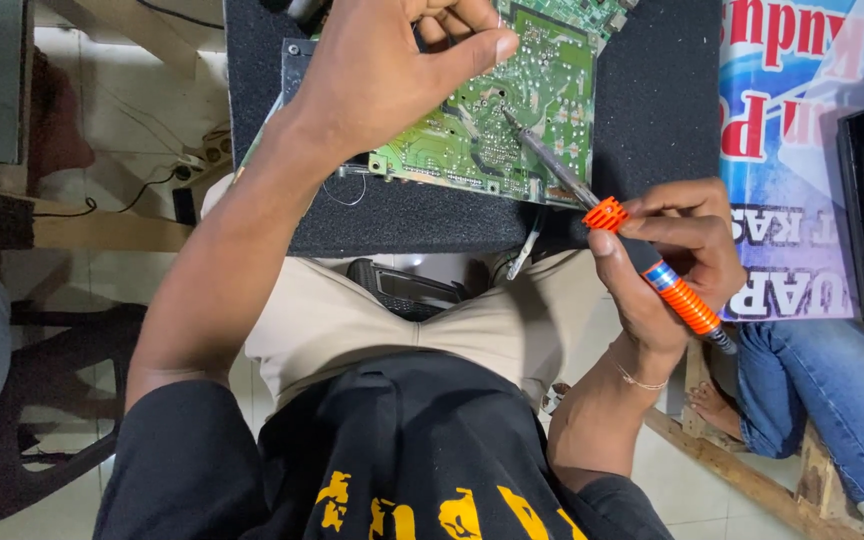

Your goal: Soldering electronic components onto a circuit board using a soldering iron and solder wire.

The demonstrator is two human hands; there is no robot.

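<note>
A person's right hand (677,250) pinches the orange ribbed handle of a slim metal-tipped soldering iron (607,213), fingers closed tight, its tip touching the solder side of a green rectangular circuit board (512,110) at 11 o'clock from that hand. The left hand (402,60), fingers curled, presses on the board's upper edge. The board lies on a black foam mat (652,110).
</note>
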